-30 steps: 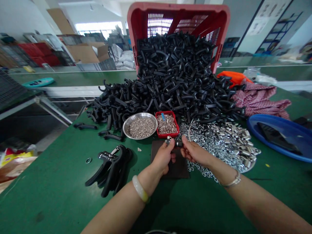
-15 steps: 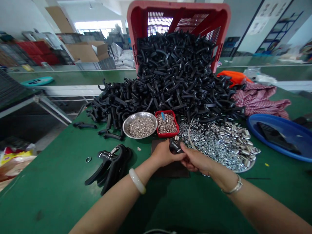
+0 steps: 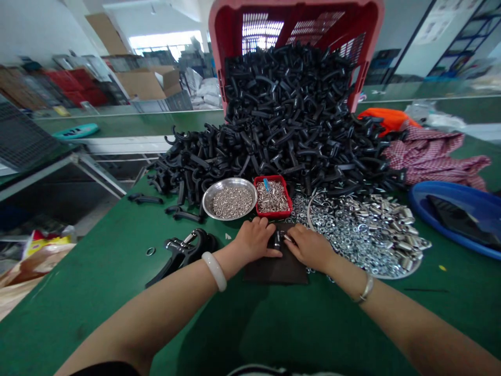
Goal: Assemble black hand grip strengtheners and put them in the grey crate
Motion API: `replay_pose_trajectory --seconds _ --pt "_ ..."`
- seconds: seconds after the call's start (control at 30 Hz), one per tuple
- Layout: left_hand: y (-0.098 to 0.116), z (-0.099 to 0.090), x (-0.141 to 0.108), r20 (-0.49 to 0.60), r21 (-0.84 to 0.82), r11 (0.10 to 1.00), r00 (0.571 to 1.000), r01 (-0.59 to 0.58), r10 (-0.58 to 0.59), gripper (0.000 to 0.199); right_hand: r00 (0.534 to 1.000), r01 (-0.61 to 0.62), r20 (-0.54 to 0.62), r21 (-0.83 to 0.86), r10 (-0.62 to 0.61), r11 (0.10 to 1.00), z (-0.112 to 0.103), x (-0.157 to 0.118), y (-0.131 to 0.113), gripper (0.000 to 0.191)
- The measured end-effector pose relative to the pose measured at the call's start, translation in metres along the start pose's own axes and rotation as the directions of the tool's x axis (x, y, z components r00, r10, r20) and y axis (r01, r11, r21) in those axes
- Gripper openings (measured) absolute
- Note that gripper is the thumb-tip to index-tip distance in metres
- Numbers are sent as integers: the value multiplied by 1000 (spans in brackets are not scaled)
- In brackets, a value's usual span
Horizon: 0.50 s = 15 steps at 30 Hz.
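My left hand and my right hand meet over a dark brown mat, pinching a small black-and-metal fitting between their fingers. A short steel spring seems to sit at the fitting's right end, partly hidden by my right fingers. Left of my left wrist lie assembled black spring hand grips. Just beyond my hands stand a steel bowl of small silver pieces and a red tray of metal pieces.
A tipped red crate spills a large heap of black plastic handles across the green table. To the right, a round tray holds washers and metal sleeves. Beyond it lie a blue basin and checked cloth.
My hands have come down from above the mat to just over it, with the fitting low between them. My left forearm now covers more of the hand grips.
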<state>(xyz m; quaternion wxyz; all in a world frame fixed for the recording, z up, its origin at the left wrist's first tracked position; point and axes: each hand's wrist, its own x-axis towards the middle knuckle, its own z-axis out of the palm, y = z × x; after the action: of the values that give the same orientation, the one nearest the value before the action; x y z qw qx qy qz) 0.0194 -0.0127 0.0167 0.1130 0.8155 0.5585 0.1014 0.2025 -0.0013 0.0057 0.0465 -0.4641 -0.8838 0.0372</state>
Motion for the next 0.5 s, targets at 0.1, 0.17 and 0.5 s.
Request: replay_pose_trajectory --seconds 0.1,0.17,0.5 --pt "-4 -7 1 59 35 998 997 -50 48 66 997 -72 10 -33 72 997 -7 -7 -4 30" --pt "-9 -15 14 58 33 998 997 -53 51 58 997 -77 -9 25 77 997 -12 -14 1 35" --pt "-31 -26 98 56 100 984 986 150 -156 16 939 -275 -154 201 308 940 -49 -90 67 45"
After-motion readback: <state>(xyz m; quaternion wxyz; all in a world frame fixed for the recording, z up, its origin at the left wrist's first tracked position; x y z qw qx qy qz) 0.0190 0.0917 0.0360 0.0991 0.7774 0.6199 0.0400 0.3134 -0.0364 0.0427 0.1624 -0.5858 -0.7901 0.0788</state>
